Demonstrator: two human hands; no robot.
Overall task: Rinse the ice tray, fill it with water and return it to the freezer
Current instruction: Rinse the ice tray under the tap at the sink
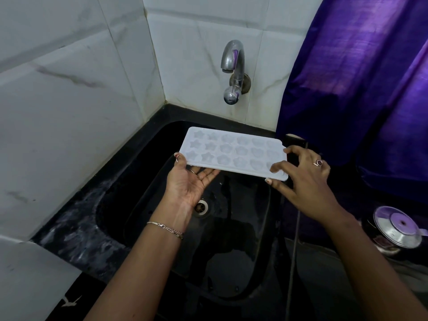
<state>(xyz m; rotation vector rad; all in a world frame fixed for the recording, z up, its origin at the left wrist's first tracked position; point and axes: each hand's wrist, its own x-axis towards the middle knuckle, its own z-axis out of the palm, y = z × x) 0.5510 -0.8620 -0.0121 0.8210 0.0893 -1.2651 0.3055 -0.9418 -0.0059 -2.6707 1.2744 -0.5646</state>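
Observation:
A white ice tray (234,150) with star- and flower-shaped cells hangs level over the black sink (231,239). My left hand (190,181) lies palm up under the tray's near left corner, thumb over its edge. My right hand (303,179) pinches the tray's right end, with the thumb on top and the fingers spread. The steel tap (232,66) juts from the tiled wall behind and above the tray. No water runs from it.
The sink drain (201,206) lies below my left hand. White marble-look tiles (69,100) close off the left and back. A purple curtain (361,89) hangs at the right. A steel lidded pot (397,230) stands on the counter at the right.

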